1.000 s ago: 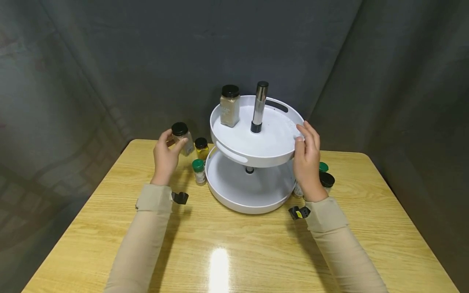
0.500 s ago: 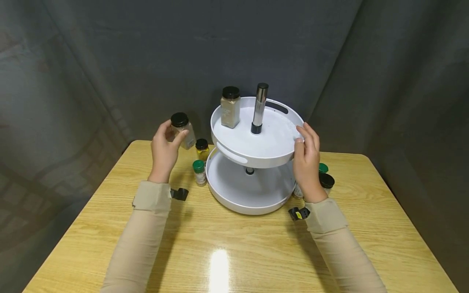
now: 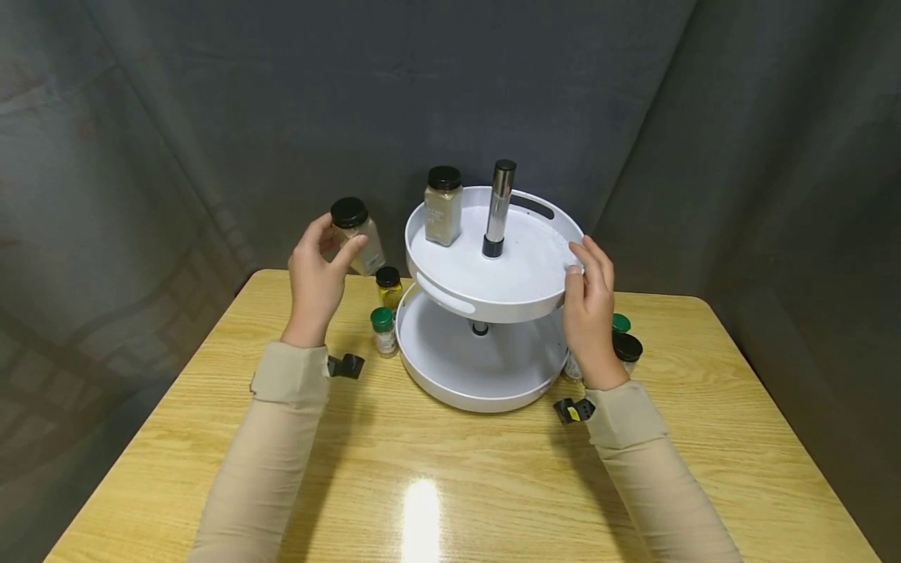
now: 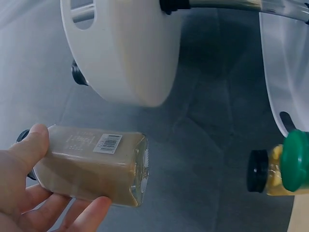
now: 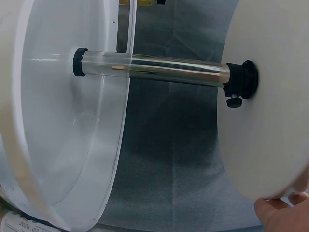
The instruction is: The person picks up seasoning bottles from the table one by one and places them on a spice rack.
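My left hand grips a square glass spice jar with a black lid, raised left of a white two-tier turntable rack. In the left wrist view the jar shows a barcode label and beige powder inside, with thumb and fingers around its sides. My right hand holds the right rim of the upper tray, fingers over the edge and thumb at the outside. A similar black-lidded jar of tan powder stands on the upper tray's left side, beside the metal post.
The lower tray sits on the wooden table. A green-lidded jar and a yellow jar with black lid stand at its left. Right of it, a black-lidded jar and a green lid show behind my right hand. Dark curtains surround the table.
My left hand has lifted the spice jar higher, and the jar now tilts a little more. My right hand stays at the upper tray's rim.
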The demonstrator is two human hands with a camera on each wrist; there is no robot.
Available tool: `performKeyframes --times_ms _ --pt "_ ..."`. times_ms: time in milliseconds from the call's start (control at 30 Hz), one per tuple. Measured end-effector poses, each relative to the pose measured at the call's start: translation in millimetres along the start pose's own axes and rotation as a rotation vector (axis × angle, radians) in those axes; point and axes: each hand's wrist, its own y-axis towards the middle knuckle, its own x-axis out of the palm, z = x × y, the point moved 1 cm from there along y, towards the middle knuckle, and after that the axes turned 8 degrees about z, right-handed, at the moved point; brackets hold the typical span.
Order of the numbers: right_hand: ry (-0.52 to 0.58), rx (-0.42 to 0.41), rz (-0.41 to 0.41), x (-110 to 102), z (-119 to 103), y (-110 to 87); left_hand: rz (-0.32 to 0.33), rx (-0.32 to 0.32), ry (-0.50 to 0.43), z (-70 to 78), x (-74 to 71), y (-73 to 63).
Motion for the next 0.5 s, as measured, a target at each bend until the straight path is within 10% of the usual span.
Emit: performKeyframes --times_ms 500 --pt "-0.002 -0.014 0.013 1 1 0.0 0.015 0.064 -0.036 33.3 3.4 12.9"
